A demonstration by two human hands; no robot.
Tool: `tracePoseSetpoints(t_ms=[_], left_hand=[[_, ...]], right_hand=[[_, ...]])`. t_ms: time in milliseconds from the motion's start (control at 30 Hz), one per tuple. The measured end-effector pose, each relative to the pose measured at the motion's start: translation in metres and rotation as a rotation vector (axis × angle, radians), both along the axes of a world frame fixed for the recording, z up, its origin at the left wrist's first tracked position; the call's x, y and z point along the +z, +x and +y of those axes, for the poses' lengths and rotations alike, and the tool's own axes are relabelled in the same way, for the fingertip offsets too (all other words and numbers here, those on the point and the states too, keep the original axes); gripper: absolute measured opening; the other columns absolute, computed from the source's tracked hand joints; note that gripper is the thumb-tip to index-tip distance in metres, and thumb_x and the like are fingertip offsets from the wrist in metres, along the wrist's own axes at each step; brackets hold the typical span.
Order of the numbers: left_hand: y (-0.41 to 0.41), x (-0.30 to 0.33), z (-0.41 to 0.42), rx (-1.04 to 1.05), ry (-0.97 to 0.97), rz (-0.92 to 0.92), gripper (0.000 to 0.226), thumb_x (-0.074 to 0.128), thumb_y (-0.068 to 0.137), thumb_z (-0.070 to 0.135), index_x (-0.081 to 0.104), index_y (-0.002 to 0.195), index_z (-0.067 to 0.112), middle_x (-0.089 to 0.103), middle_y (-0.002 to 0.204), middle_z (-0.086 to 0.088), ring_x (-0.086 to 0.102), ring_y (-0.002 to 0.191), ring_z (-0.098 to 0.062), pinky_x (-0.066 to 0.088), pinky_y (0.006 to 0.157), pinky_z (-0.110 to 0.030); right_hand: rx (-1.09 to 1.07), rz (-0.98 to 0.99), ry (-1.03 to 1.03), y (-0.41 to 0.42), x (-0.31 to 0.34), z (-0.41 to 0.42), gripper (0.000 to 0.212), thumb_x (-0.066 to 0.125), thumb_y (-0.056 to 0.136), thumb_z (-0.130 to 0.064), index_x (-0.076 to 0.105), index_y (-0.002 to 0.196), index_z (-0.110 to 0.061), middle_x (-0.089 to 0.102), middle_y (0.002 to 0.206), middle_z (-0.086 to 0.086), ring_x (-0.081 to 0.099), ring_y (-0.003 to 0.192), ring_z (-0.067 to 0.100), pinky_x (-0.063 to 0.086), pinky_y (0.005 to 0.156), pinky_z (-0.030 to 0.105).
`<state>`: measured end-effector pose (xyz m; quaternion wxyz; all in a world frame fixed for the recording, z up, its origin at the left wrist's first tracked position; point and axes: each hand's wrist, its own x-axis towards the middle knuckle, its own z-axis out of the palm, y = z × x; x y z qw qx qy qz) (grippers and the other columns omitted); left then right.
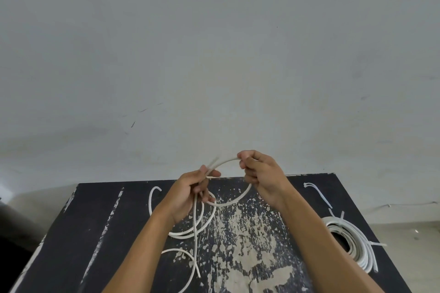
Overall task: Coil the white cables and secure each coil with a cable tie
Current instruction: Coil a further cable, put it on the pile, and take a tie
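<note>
Both hands are raised above the far half of a black table [114,233] whose paint is badly flaked down the middle. The left hand [190,188] has its fingers curled round a bunch of loops of the white cable [228,203]; two short cable ends stick up past the thumb, slightly blurred. The right hand [258,175] is closed on the same cable, pinching the top of an arc that spans between the two hands and curves down under the right fist back toward the left.

Below the left hand the gathered loops hang down to the tabletop, and loose strands trail toward the near edge. One further strand curves up on the table left of the left forearm.

At the right edge of the table lies a finished coil [352,242], with cable-tie tails protruding. Far right, spare cable ties [317,191] lie together. A plain grey wall [214,54] stands behind.
</note>
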<state>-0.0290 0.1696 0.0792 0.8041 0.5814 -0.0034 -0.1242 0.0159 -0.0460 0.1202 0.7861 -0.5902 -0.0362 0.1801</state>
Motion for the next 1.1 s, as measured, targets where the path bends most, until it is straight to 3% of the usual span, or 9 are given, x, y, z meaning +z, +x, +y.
tracePoseSetpoints(t_ms=[67,133,267,467,567,667,833,933,1100], left_hand=[[-0.002,-0.005,0.003,0.055,-0.012,0.012,0.048,0.052,0.1,0.042,0.073,0.114,0.001,0.025,0.056,0.002,0.036,0.043,-0.016,0.058,0.064,-0.04],[-0.002,-0.007,0.004,0.065,0.015,0.028,0.046,0.055,0.096,0.04,0.074,0.114,0.003,0.027,0.053,0.002,0.031,0.038,-0.013,0.053,0.053,-0.034],[0.001,-0.003,0.004,-0.037,0.094,0.013,0.037,0.064,0.094,0.039,0.076,0.116,0.011,0.035,0.052,0.001,0.023,0.034,-0.011,0.041,0.045,-0.028],[0.005,0.002,0.008,-0.086,0.071,-0.036,0.059,0.083,0.079,0.048,0.07,0.13,0.023,0.051,0.06,-0.001,0.031,0.032,-0.01,0.041,0.043,-0.026],[0.007,0.003,0.005,-0.053,0.165,-0.076,0.047,0.079,0.084,0.046,0.074,0.125,0.023,0.054,0.06,-0.001,0.028,0.031,-0.008,0.037,0.04,-0.024],[0.007,0.005,0.0,-0.027,0.182,-0.081,0.034,0.074,0.088,0.042,0.079,0.106,0.014,0.053,0.057,-0.001,0.025,0.03,-0.007,0.034,0.04,-0.024],[0.006,0.007,-0.003,0.024,0.112,-0.016,0.046,0.08,0.075,0.047,0.078,0.09,0.004,0.041,0.05,0.001,0.022,0.032,-0.007,0.031,0.04,-0.023],[0.006,0.006,-0.002,0.016,0.06,-0.003,0.045,0.075,0.082,0.046,0.078,0.096,0.003,0.035,0.054,0.001,0.027,0.04,-0.009,0.039,0.046,-0.024],[0.001,-0.003,0.001,0.025,0.001,-0.006,0.033,0.058,0.095,0.029,0.077,0.109,0.006,0.037,0.06,0.0,0.047,0.051,-0.017,0.057,0.072,-0.036]], right_hand=[[0.011,-0.01,0.012,0.0,-0.001,-0.003,0.014,0.054,0.105,-0.014,0.065,0.101,-0.005,0.062,0.078,0.005,0.031,0.052,0.007,0.031,0.049,0.02],[0.064,-0.057,-0.062,-0.003,-0.001,-0.002,0.013,0.054,0.106,-0.021,0.061,0.109,-0.01,0.068,0.08,0.005,0.035,0.054,0.008,0.036,0.051,0.021],[0.154,-0.147,-0.256,-0.006,0.001,0.004,0.018,0.053,0.106,-0.031,0.064,0.119,-0.025,0.07,0.078,-0.001,0.037,0.052,0.007,0.035,0.053,0.021],[0.063,-0.092,-0.218,-0.003,-0.001,0.011,0.021,0.054,0.106,-0.026,0.071,0.11,-0.013,0.058,0.08,0.003,0.034,0.05,0.006,0.034,0.048,0.02],[0.091,-0.083,-0.216,-0.004,-0.002,0.014,0.03,0.051,0.107,-0.033,0.071,0.105,-0.01,0.058,0.074,-0.003,0.033,0.048,0.004,0.034,0.047,0.018],[0.146,-0.092,-0.198,-0.006,-0.001,0.015,0.035,0.056,0.104,-0.04,0.072,0.101,-0.01,0.058,0.072,-0.003,0.033,0.051,0.005,0.033,0.049,0.02],[0.157,-0.111,-0.229,-0.006,0.003,0.009,0.019,0.068,0.099,-0.027,0.076,0.104,-0.01,0.065,0.076,0.0,0.036,0.05,0.006,0.034,0.048,0.019],[0.083,-0.066,-0.222,-0.004,0.004,0.008,0.014,0.065,0.1,-0.018,0.075,0.107,-0.011,0.07,0.08,0.004,0.037,0.048,0.006,0.037,0.049,0.019],[-0.03,0.103,-0.029,-0.002,0.0,0.006,0.017,0.062,0.102,-0.015,0.071,0.112,-0.004,0.062,0.088,0.01,0.044,0.052,0.006,0.047,0.052,0.021]])
